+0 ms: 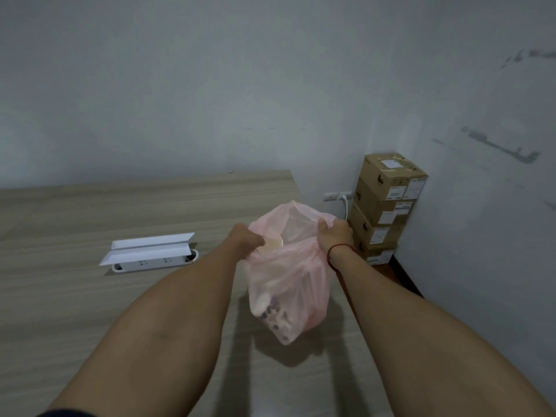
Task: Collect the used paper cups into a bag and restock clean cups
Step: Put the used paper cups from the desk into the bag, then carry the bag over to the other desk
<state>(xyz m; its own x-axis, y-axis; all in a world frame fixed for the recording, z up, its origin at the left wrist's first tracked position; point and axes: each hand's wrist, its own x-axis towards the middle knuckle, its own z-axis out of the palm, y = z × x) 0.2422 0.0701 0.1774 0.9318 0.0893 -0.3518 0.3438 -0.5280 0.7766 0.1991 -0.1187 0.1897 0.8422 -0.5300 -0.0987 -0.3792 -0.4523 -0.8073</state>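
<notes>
A thin pink plastic bag hangs above the wooden table, held up by both hands. My left hand grips the bag's left rim and seems to pinch a pale paper cup at the mouth. My right hand grips the right rim, with a red string around its wrist. Through the plastic I see several used paper cups with dark print lying at the bottom. The bag's mouth is spread open between the two hands.
A white flip-up socket box stands open in the table to the left. Stacked cardboard boxes fill the room corner at the right, beside a wall outlet with a white cable. A grey wall runs behind.
</notes>
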